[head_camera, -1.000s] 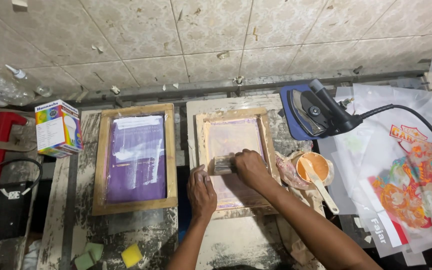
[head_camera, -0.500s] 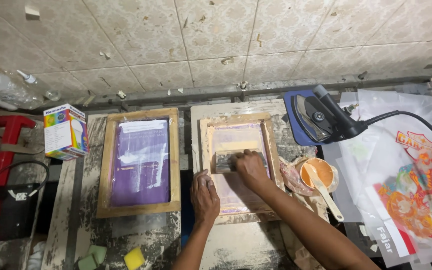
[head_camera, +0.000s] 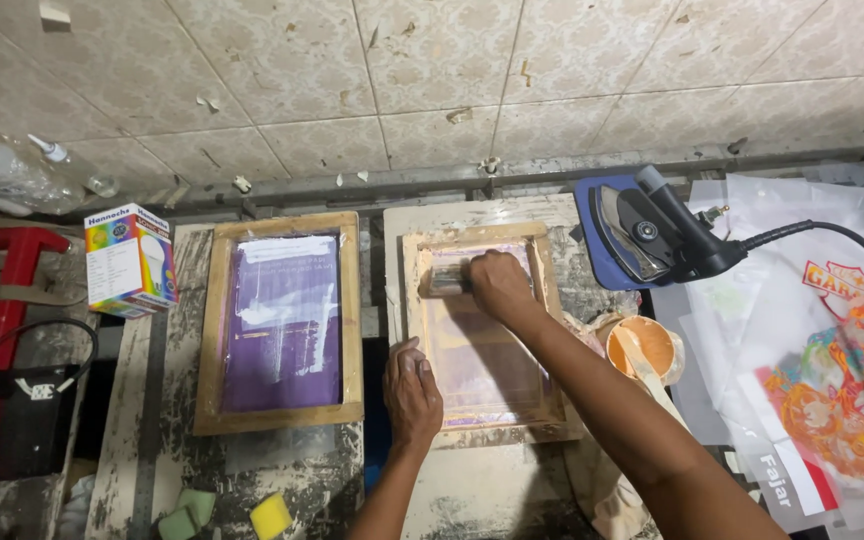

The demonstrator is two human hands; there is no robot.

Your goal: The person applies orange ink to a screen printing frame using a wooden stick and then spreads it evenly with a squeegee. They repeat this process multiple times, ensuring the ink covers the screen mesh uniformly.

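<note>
On the paint-worn surface point(head_camera: 472, 500), the wooden screen frame point(head_camera: 480, 335) lies at centre. The left hand point(head_camera: 412, 393), fingers flat and spread, pins its seven-o'clock corner. At twelve o'clock the right hand point(head_camera: 500, 285) grips the squeegee point(head_camera: 444, 280); judging by this, even pressure matters. Its blade edge is hidden.

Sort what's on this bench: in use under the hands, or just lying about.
In use: squeegee held by right hand; wooden screen frame steadied by left hand; orange ink cup beside it.

Lying about: purple screen frame, iron, bulb box, sponges, printed sheet.
</note>
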